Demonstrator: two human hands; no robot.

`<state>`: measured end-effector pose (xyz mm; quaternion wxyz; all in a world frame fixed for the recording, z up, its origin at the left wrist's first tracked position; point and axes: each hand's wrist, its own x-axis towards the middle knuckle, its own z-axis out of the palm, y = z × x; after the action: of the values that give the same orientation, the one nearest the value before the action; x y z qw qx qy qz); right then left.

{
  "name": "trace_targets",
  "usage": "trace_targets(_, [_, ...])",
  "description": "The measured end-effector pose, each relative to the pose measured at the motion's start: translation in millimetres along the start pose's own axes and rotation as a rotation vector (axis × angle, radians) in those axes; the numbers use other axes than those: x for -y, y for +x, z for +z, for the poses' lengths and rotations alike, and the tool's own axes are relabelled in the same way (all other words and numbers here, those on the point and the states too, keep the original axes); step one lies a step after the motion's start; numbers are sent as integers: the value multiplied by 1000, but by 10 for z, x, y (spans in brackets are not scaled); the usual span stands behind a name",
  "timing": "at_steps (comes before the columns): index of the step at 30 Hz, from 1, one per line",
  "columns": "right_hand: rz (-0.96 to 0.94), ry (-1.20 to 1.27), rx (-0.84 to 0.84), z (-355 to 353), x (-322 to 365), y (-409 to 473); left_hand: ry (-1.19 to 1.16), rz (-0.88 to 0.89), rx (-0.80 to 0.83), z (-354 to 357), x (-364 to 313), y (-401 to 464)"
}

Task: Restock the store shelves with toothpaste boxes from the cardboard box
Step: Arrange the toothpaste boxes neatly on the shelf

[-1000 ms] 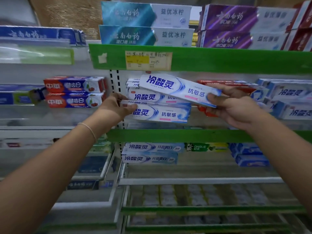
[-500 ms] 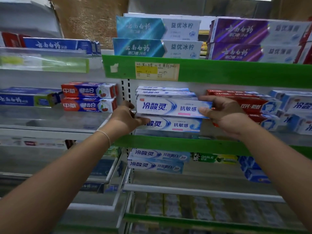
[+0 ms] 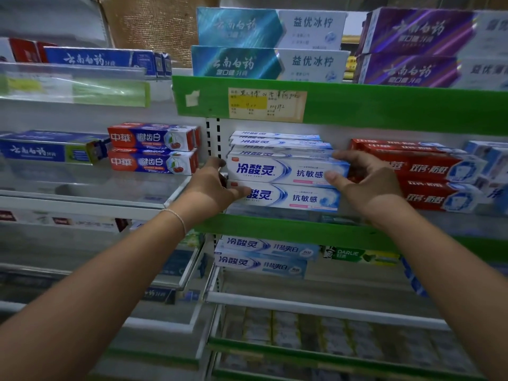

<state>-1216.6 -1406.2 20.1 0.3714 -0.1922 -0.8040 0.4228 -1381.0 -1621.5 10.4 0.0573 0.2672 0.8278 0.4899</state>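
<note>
A white-and-blue toothpaste box point(image 3: 280, 170) lies flat on top of a matching box point(image 3: 291, 198) on the green-edged shelf point(image 3: 297, 232), with several more of the same stacked behind. My right hand point(image 3: 362, 182) grips the top box at its right end, thumb on the front face. My left hand point(image 3: 213, 185) is at the stack's left end, thumb across the front of the lower box and fingers against the end of the stack. The cardboard box is out of sight.
Red-and-blue boxes point(image 3: 151, 149) sit on the left shelf, red boxes point(image 3: 428, 174) right of my hand. Teal boxes point(image 3: 269, 45) and purple boxes point(image 3: 428, 48) fill the shelf above. A handwritten price label point(image 3: 266, 104) is stuck on the upper rail. Lower shelves hold more toothpaste point(image 3: 261, 257).
The top box, held tilted in front of the stack a second ago, now lies level on the lower box. Both hands stayed at the stack's ends. The camera has tilted upward slightly.
</note>
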Motion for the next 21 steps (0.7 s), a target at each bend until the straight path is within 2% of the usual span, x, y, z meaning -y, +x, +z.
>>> trace_targets(10, [-70, -274, -115, 59, 79, -127, 41, -3, -20, -33, -66, -98])
trace_targets(17, [-338, -537, -189, 306, 247, -277, 100, 66, -62, -260, 4, -173])
trace_targets(21, [-497, -501, -177, 634, 482, -340, 100, 120, -109, -488, 118, -262])
